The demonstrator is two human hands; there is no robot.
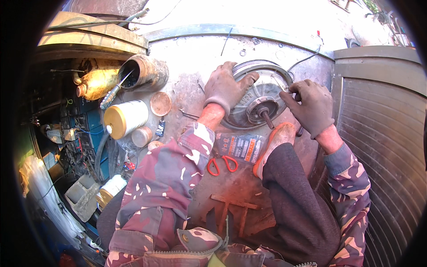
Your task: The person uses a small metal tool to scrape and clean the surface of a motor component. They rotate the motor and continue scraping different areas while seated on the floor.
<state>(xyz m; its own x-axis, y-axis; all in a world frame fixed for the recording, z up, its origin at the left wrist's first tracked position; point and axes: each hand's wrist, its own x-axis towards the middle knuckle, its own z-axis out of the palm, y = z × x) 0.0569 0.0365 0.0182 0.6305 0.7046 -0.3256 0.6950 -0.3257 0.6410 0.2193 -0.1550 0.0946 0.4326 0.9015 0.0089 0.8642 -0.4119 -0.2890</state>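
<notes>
Partly, the gloved left hand (223, 86) hides the metal wheel (262, 106).

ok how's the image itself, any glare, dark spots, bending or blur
Head view: the ground at the top is washed out nearly white; head view: the blue boxes at left sit in shade; head view: the grey slatted panel bows toward the rim; head view: the wheel looks fairly sharp.

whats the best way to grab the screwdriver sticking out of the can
Probably by the striped handle of the screwdriver, coming from the near left: that end slants out past the mouth of the rusty can, while the thin metal shaft points inside.
</notes>
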